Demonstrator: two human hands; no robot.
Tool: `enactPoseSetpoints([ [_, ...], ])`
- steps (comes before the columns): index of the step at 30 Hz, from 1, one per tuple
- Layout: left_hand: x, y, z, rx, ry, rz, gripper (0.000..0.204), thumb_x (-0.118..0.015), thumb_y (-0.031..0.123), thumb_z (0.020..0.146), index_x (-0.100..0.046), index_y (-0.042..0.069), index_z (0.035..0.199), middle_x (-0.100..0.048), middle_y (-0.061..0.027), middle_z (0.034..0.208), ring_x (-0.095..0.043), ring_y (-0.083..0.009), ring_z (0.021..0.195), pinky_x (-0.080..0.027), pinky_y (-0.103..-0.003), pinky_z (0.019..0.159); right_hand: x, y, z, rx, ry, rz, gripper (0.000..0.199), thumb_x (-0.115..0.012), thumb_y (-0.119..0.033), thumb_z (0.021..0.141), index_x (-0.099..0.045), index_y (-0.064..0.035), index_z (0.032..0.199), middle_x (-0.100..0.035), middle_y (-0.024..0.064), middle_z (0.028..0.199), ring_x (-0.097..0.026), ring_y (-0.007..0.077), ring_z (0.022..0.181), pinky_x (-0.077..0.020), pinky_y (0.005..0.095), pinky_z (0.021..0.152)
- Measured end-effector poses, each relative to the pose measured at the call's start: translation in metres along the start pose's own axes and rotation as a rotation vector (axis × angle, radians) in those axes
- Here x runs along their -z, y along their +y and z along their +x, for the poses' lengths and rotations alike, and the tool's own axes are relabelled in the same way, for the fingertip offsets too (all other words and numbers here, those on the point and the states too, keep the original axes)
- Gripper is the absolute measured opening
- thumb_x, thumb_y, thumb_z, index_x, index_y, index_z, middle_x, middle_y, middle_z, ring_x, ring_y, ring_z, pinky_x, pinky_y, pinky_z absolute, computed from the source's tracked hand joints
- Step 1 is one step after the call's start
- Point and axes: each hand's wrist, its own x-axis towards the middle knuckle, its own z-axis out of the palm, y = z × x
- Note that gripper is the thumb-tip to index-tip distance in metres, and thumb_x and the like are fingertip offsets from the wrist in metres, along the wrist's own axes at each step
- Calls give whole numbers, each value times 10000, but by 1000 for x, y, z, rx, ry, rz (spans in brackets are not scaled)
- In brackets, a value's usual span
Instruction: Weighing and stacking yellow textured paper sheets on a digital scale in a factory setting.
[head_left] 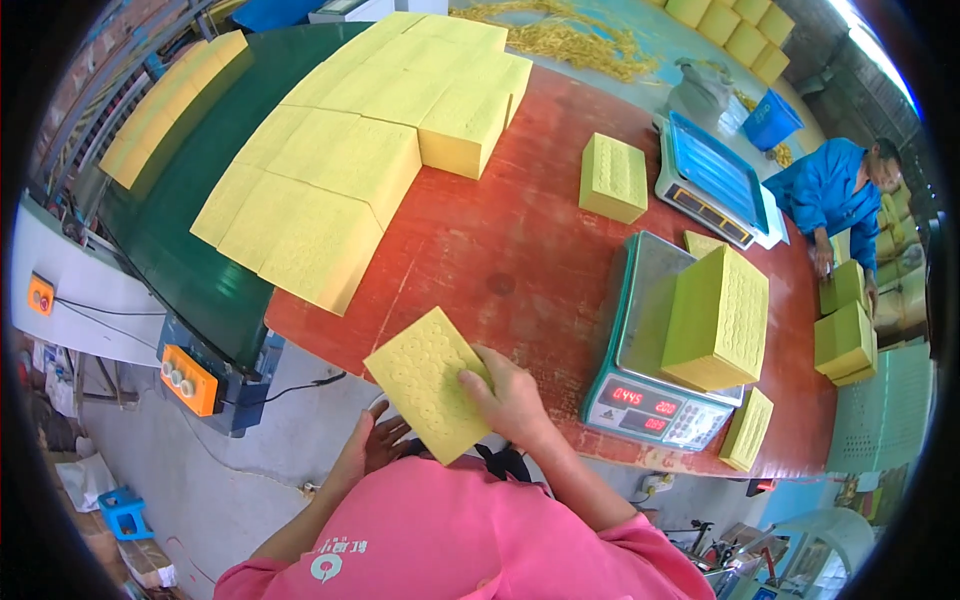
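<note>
My right hand (510,397) grips a small stack of yellow embossed paper (428,385) by its right edge, thumb on top. I hold it tilted just off the near edge of the red table. Close to the stack's lower left side is my left hand (378,440), its fingers apart and slightly curled, partly hidden behind the paper. To the right, a thick block of the same yellow paper (715,320) rests on the pan of a digital scale (650,410) with a lit red display. A thinner yellow stack (747,430) lies beside the scale at the table edge.
Many yellow paper blocks (350,150) cover the table's left part, beside a green conveyor belt (200,200). A single block (613,178) and a second scale with a blue tray (715,165) sit farther back. A person in blue (830,190) handles blocks at the right end.
</note>
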Motion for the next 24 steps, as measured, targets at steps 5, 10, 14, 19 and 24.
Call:
enactPoseSetpoints([
  [5,-30,-29,1,-237,-117,-53,636,-378,540,1006,-319,121,1481,-435,-82,1464,-414,-230,1343,-309,-410,1121,-11,6,-30,93,26,-31,554,-605,-294,911,-461,50,1322,-577,309,1191,-569,442,1109,-463,484,947],
  [10,-66,-51,-41,-354,-53,103,600,-442,355,995,-228,136,1511,-370,-106,1486,-379,-244,1370,-332,-412,1113,-8,17,-66,35,-51,140,621,-571,-347,929,-423,84,1350,-543,292,1278,-521,419,1203,-418,440,1027],
  [14,-110,-68,-50,-380,11,239,662,-488,290,930,-221,117,1512,-381,-133,1464,-414,-255,1341,-375,-411,1086,23,43,-91,95,-84,186,615,-584,-341,933,-419,48,1379,-547,278,1283,-555,389,1182,-449,423,994],
  [19,-130,-77,-69,-462,-58,153,529,-508,282,952,-413,19,1401,-517,-157,1352,-526,-283,1231,-441,-438,1029,120,48,-120,96,34,324,631,-599,-379,935,-446,59,1364,-610,279,1206,-631,354,1095,-497,409,919],
  [24,-250,-36,-45,-460,-433,72,572,-407,345,964,-407,0,1420,-534,-165,1359,-551,-239,1208,-448,-392,1018,235,33,-133,122,84,611,617,-586,-396,959,-460,45,1371,-639,151,1138,-620,221,995,-508,343,858],
])
